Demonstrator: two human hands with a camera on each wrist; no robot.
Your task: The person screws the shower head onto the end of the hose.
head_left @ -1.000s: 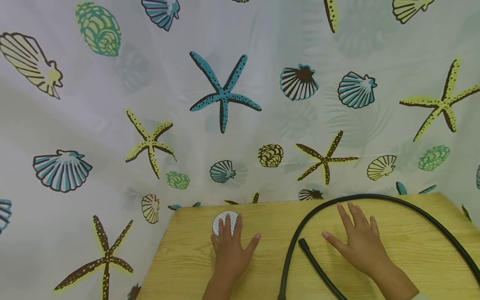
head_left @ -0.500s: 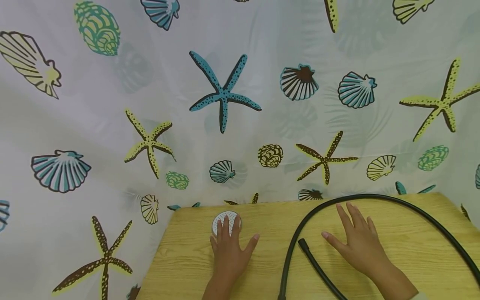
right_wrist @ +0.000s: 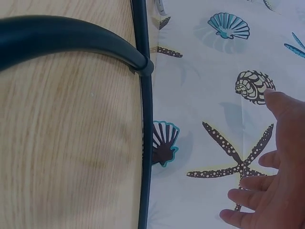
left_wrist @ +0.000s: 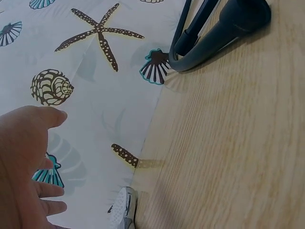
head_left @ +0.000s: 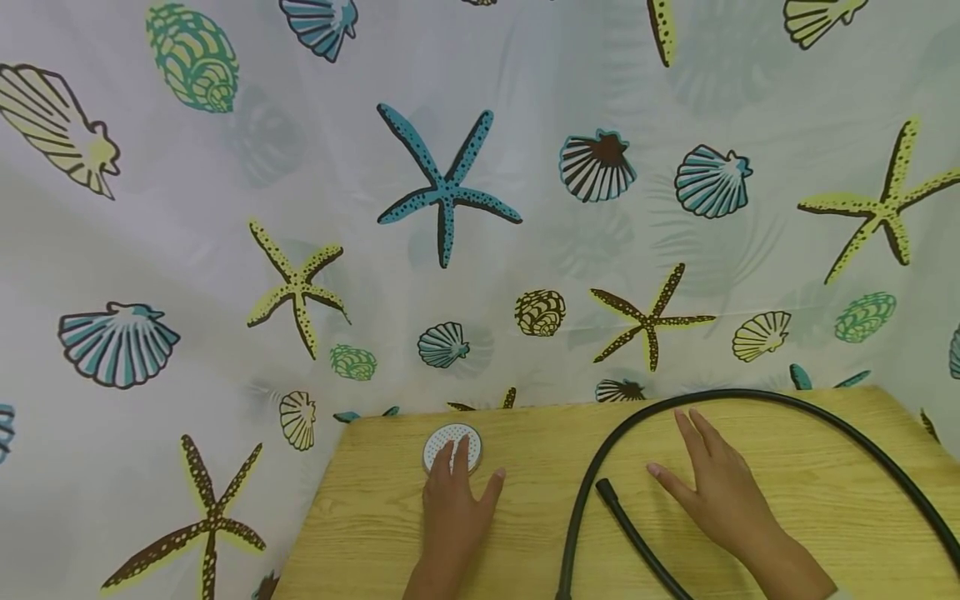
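Observation:
My left hand point(head_left: 452, 521) hovers over the wooden table in the head view, fingers relaxed. Just beyond it lies a round shower head point(head_left: 452, 442) with a white dotted face and a chrome rim; two fingertips overlap its near edge from this angle. The left wrist view shows that hand point(left_wrist: 24, 162) apart from the shower head point(left_wrist: 125, 207), holding nothing. To the right, my other hand point(head_left: 722, 496) is spread loosely inside the curve of a black shower hose point(head_left: 592, 483). Nothing is held by the right hand point(right_wrist: 281, 176), its thumb standing away from the fingers.
A hose end with a fitting point(head_left: 606, 490) lies inside the loop, between the hands. The hose arcs near the table's back edge and runs off to the right. A curtain point(head_left: 517, 233) with shells and starfish hangs behind the wooden table point(head_left: 375, 517).
The left hand's fingers have drawn closer together and back slightly, showing more of the shower head. The right hand's fingers have also come together a little. Hose and shower head stay put.

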